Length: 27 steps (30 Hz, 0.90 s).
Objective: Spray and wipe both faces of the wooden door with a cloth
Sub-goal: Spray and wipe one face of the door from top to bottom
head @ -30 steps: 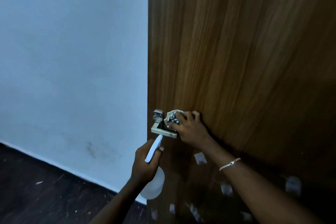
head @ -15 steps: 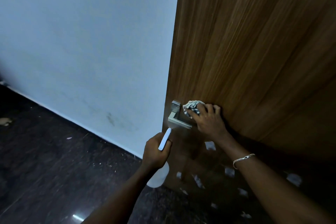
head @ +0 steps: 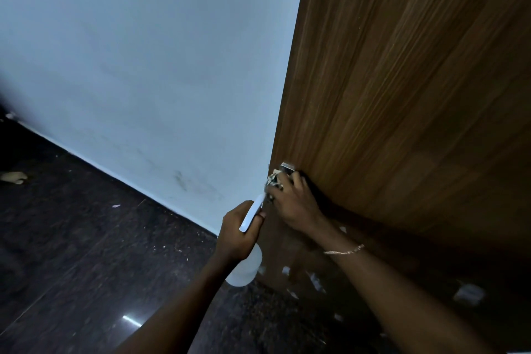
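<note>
The wooden door (head: 402, 95) fills the view from 12 to 5 o'clock, and its free edge runs down the middle. This is the face being worked. A pale wall (head: 143, 52) is seen from 9 to 12 o'clock, and a dark floor (head: 71, 238) from 6 to 9 o'clock.

The spray bottle (head: 245, 267) is held at 6 o'clock of the metal handle (head: 288, 167), just beside the door's edge. Its neck and trigger are gripped by the left hand (head: 238, 233), and it is judged to be kept close so that a fresh spray needs no reach.

The bunched cloth (head: 273, 181) is clutched in the curled fingers of the right hand (head: 293, 204). It is pressed against the edge at 7 o'clock of the handle, probably so that the fitting is wiped. The hands are close together; whether they touch cannot be told.

White scraps (head: 468, 293) are stuck on the door at 5 o'clock. A thin bracelet (head: 344, 250) is worn on the right wrist.
</note>
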{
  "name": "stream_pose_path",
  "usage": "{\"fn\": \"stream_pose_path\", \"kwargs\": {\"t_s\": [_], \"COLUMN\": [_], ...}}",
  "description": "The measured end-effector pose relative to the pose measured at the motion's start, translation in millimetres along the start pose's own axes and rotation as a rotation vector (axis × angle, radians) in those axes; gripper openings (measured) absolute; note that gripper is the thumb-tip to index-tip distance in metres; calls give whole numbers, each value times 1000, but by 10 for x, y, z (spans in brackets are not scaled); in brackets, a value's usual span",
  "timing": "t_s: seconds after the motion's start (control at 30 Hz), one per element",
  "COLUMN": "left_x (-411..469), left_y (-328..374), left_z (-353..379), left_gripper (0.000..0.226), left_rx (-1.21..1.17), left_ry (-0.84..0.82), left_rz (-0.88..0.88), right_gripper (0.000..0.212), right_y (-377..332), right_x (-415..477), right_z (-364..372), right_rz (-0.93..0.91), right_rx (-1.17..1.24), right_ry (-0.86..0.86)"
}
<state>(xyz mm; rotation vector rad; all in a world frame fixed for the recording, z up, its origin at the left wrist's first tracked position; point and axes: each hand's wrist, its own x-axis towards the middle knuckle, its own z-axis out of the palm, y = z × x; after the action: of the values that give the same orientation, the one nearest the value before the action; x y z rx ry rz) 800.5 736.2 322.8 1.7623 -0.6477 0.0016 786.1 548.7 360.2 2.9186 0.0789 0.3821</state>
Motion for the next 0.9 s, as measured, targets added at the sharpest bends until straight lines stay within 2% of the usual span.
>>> {"fn": "stream_pose_path", "kwargs": {"t_s": [0.13,0.23,0.4,0.43,0.53,0.6,0.77,0.83,0.9], "left_x": [63,102,126,138,164,167,159,154,142], "left_y": [5,26,44,53,97,129,160,174,164], "left_z": [-94,-136,-118,-112,-108,-166,-384,-422,-429], "left_gripper": [15,18,17,17,17,20,26,25,23], "left_rx": [-1,-1,10,7,5,-11,-15,-5,-3], "left_ry": [17,30,-2,-7,-15,3,83,104,106], "left_rz": [16,6,7,6,13,20,23,27,20], "right_gripper": [27,37,45,44,20,11,19,21,32], "right_y": [129,-21,-94,-18,119,179,504,514,455], "right_x": [-390,-168,-192,-295,-417,-377,-427,-295,24], "right_z": [-14,-18,88,90,25,-17,-100,-155,-236], "right_rz": [45,107,-8,-32,-64,-119,-273,-275,-228], "right_rx": [42,60,-24,-32,-27,-20,15,-74,-165], "right_ry": [27,3,-72,-77,-46,-41,12,101,161]}}
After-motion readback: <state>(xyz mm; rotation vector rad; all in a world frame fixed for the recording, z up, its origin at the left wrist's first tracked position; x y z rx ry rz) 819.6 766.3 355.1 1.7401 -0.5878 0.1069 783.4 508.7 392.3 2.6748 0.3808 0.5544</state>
